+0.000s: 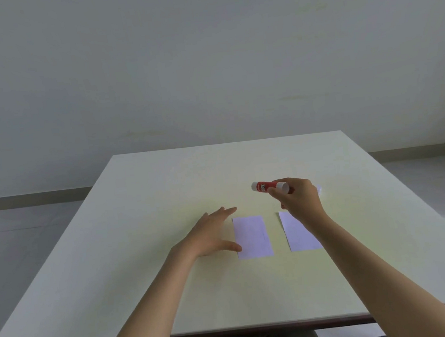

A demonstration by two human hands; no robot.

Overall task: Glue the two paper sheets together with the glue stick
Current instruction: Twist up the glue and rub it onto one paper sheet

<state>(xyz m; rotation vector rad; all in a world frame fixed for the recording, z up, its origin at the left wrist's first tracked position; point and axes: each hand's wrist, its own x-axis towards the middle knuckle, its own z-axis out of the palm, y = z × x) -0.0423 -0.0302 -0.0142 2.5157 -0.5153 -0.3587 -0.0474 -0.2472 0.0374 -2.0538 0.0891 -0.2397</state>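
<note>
Two paper sheets lie flat on the desk (147, 299), side by side but apart, just below the frame's centre: the left sheet (252, 237) fully in view, the right sheet (300, 235) partly hidden under the right forearm. Both look thin and limp; judged light enough to skid or curl under a dragged stick, so each wants pinning flat near an edge. Left hand (212, 235) spread beside the left sheet, fingers (227, 211) straight and released, thumb tip at the sheet's left edge; contact with the paper cannot be told. Farther up, right of centre, the right hand (297, 197) holds the glue stick (270, 186) lifted clear of the desk, lying roughly level, fingers pinched round its right end. Red barrel, white ends; judged rigid, light, smooth plastic. Whether the cap is still on cannot be told. Small pale scrap (319, 189) behind the right hand, unidentified.
</note>
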